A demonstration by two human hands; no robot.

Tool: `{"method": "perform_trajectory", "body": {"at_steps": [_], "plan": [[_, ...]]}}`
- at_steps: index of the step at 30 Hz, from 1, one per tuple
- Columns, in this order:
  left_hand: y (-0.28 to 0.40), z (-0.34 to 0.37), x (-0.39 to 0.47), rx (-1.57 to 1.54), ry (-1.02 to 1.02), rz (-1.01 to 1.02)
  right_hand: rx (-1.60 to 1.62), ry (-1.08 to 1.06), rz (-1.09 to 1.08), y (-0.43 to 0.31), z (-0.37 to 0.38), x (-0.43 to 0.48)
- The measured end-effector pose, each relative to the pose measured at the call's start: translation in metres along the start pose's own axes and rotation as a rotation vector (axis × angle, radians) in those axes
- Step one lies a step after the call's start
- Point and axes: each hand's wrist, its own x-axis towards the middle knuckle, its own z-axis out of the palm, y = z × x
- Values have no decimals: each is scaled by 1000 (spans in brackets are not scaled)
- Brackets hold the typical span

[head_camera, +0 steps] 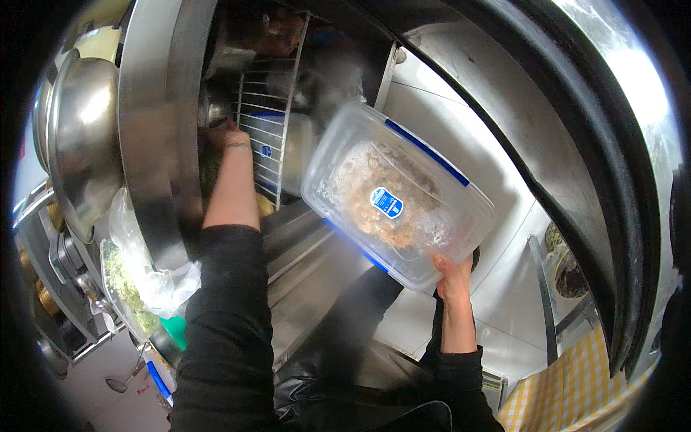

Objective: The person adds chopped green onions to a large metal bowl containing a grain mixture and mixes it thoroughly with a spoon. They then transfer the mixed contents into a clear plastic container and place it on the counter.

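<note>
My right hand (456, 275) grips the near right corner of a clear plastic food container (345, 189), its thumb over the lid. Blue locking clips (426, 152) run along the container's sides, and a blue label sits on the lid. Brownish food shows blurred through the plastic. My left hand (229, 135) reaches into an open refrigerator, left of a white wire shelf (287, 116). Its fingers are partly hidden in shadow beside a shiny metal vessel (216, 110), so their hold is unclear. Beneath the wire shelf sits another clear container (297, 151) with blue clips.
The open refrigerator door with its black gasket (532, 183) curves along the right. On the left are a large steel bowl (86, 140), a plastic bag (167, 286) and a tub of chopped greens (127, 286). A yellow checked cloth (567, 383) hangs at lower right.
</note>
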Motion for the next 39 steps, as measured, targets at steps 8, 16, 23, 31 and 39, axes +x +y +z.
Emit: {"method": "perform_trajectory", "body": {"at_steps": [8,16,23,31,39], "plan": [[14,-91,-120,265,-102,-272,106,-106,107,-17,45,21],[85,-151,-217,420,-330,-367,-171,-339,-136,-53,153,79],[101,-137,-218,564,-361,-298,-561,-281,-98,-3,260,76],[98,-152,-197,928,-348,-181,-772,-355,-118,45,299,59],[147,-147,-240,1106,-547,-12,-802,-176,-495,-119,271,-9]]}}
